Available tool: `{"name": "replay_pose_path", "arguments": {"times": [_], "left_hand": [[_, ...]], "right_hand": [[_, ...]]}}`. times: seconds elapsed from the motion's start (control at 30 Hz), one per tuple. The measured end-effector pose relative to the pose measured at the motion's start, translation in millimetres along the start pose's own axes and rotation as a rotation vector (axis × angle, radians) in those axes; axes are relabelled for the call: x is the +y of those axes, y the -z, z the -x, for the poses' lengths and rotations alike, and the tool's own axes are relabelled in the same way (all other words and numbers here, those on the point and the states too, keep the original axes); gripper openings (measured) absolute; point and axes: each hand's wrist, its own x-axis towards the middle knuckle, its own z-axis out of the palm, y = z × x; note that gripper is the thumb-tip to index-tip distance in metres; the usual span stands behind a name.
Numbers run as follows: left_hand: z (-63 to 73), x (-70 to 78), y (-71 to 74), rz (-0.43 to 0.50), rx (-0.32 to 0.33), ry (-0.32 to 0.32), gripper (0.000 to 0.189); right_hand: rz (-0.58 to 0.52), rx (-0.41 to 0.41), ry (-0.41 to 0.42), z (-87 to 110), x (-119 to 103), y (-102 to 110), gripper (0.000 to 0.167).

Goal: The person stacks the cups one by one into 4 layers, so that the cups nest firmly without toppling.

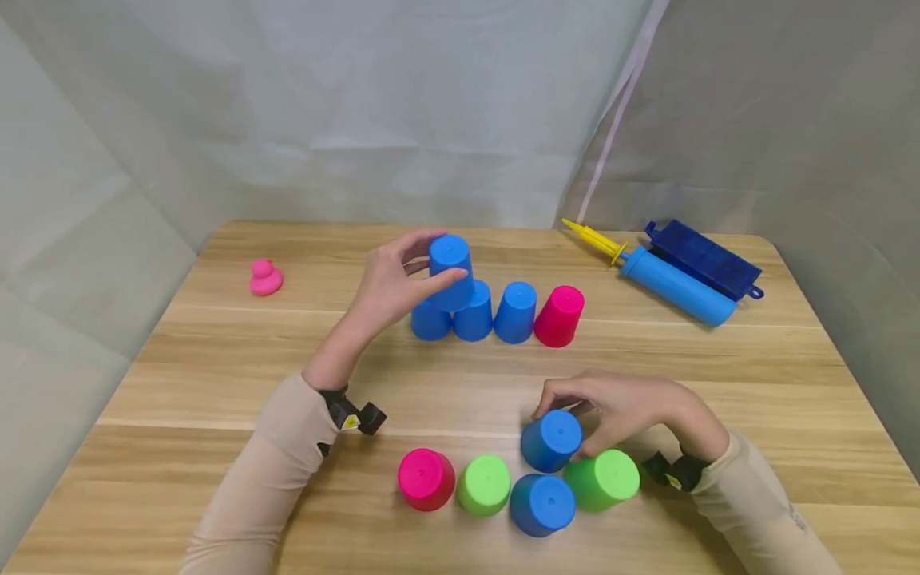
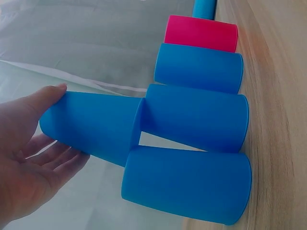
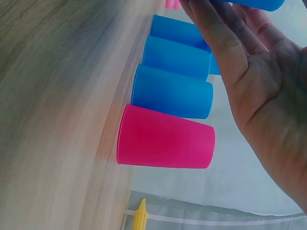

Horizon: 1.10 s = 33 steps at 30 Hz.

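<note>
My left hand (image 1: 395, 279) grips an upside-down blue cup (image 1: 450, 271) between thumb and fingers. In the left wrist view that cup's rim sits right at the tops of two standing blue cups (image 2: 187, 184), over the gap between them. A third blue cup (image 1: 515, 312) and a pink cup (image 1: 559, 317) continue this row to the right. Nearer the front, my right hand (image 1: 618, 411) holds another upside-down blue cup (image 1: 551, 441) with thumb and fingers on its sides. Beside it stand a blue cup (image 1: 542, 505) and a green cup (image 1: 602, 479).
A pink cup (image 1: 426, 479) and a second green cup (image 1: 484, 485) stand at the front, left of centre. The pink rubber duck (image 1: 266, 278) is at the far left. At the back right lie a blue pump (image 1: 676, 283) with a yellow nozzle and a dark blue tray (image 1: 704, 257).
</note>
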Motion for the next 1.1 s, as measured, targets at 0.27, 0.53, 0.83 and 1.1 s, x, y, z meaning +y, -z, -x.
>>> {"name": "replay_pose_path", "arguments": {"times": [0.27, 0.53, 0.83, 1.1], "left_hand": [[0.1, 0.9, -0.3, -0.029, -0.032, 0.024, 0.06], [3.6, 1.5, 1.6, -0.054, -0.077, -0.018, 0.067], [28.4, 1.7, 13.5, -0.087, 0.101, -0.061, 0.072], [84.7, 4.3, 24.8, -0.129, 0.237, -0.186, 0.061]], "right_hand": [[0.027, 0.012, -0.021, 1.0, -2.0, -0.7, 0.047], [0.046, 0.012, 0.021, 0.9, -1.4, -0.1, 0.046], [0.091, 0.034, 0.04, 2.0, -0.8, 2.4, 0.048], [0.108, 0.16, 0.035, 8.4, -1.0, 10.3, 0.046]]}}
